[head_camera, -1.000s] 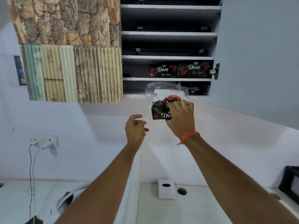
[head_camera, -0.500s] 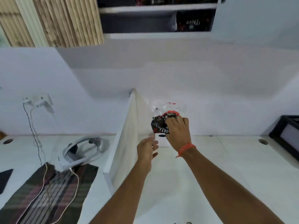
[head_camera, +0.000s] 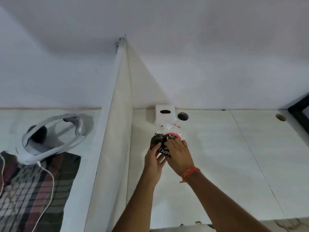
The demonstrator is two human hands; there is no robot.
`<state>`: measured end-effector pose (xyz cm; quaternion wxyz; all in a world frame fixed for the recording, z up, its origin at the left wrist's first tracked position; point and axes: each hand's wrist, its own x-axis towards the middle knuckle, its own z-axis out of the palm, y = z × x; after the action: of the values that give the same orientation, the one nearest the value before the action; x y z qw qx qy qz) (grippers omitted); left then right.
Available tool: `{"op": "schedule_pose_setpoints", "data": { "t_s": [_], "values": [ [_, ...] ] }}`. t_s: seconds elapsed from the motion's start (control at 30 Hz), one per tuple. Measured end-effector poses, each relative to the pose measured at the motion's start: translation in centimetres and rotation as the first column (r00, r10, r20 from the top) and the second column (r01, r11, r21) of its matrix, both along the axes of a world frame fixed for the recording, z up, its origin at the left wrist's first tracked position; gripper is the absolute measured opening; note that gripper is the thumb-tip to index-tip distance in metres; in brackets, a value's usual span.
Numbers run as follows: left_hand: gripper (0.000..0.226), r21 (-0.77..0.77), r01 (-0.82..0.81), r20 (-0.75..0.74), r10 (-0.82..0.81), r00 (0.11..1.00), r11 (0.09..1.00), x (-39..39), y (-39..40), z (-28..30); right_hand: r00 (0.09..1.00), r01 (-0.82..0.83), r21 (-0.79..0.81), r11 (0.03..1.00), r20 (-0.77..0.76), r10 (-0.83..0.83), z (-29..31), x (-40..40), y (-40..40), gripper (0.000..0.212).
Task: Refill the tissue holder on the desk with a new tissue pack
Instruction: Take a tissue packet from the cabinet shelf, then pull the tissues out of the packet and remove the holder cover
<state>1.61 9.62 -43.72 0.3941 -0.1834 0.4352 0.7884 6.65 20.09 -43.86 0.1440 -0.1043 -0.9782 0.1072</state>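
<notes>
Hands together on the tissue pack (head_camera: 161,144), held above the desk (head_camera: 217,156).

I have my right hand (head_camera: 179,155) laid over the pack's near side, fingers curled onto the dark wrapper, an orange thread (head_camera: 189,172) round that wrist. My left hand (head_camera: 153,159) closes on the pack's left edge, thumb pressed against the wrapper. Clear plastic sticks up from the pack's far end. Just beyond it, against the wall, stands the white tissue holder (head_camera: 164,115), its dark oval slot facing me. Left of my hands a white divider (head_camera: 115,131) runs back to the wall; past it lie a white headset (head_camera: 55,136) and a checked cloth (head_camera: 33,190).
</notes>
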Motion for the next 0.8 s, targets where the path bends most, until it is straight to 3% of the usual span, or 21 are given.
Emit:
{"op": "schedule_pose_setpoints", "data": {
  "t_s": [0.1,0.23,0.33,0.4,0.47,0.53,0.6,0.8],
  "values": [
    [0.037,-0.051,-0.123,0.067,0.126,0.990,0.991,-1.0,0.3,-2.8,0.975,-0.131,-0.125,0.983,0.161,0.151,-0.6,-0.4,0.3,0.042],
    [0.037,-0.163,-0.222,0.060,0.235,0.970,0.961,-2.1,0.3,-4.9,0.940,-0.192,-0.385,0.903,0.192,0.282,0.9,-0.7,1.0,0.044],
    [0.027,-0.240,-0.236,0.060,0.257,0.965,0.942,-2.4,-0.2,-6.2,0.998,-0.058,-0.459,0.887,-0.059,0.035,1.7,-2.3,3.3,0.026],
    [0.023,-0.280,-0.229,0.075,0.259,0.963,0.932,-2.4,-0.3,-7.0,0.968,0.094,-0.443,0.891,-0.168,-0.186,1.6,-4.1,5.5,0.016],
    [0.024,-0.307,-0.209,0.077,0.243,0.967,0.929,-2.3,-0.3,-7.5,0.971,0.178,-0.575,0.799,-0.029,-0.237,1.5,-5.9,7.7,0.015],
    [0.028,-0.308,-0.196,0.069,0.228,0.971,0.931,-2.3,-0.1,-7.9,0.969,0.236,-0.723,0.649,0.228,-0.098,0.7,-6.9,9.2,0.018],
    [0.035,-0.318,-0.175,0.073,0.208,0.975,0.932,-2.4,0.1,-8.1,0.920,0.284,-0.723,0.629,0.390,0.033,-0.8,-7.2,9.8,0.016],
    [0.036,-0.358,-0.126,0.080,0.165,0.983,0.925,-3.1,0.7,-8.2,0.863,0.404,-0.806,0.433,0.492,0.111,-3.0,-6.8,10.0,0.043]
  ]
}}
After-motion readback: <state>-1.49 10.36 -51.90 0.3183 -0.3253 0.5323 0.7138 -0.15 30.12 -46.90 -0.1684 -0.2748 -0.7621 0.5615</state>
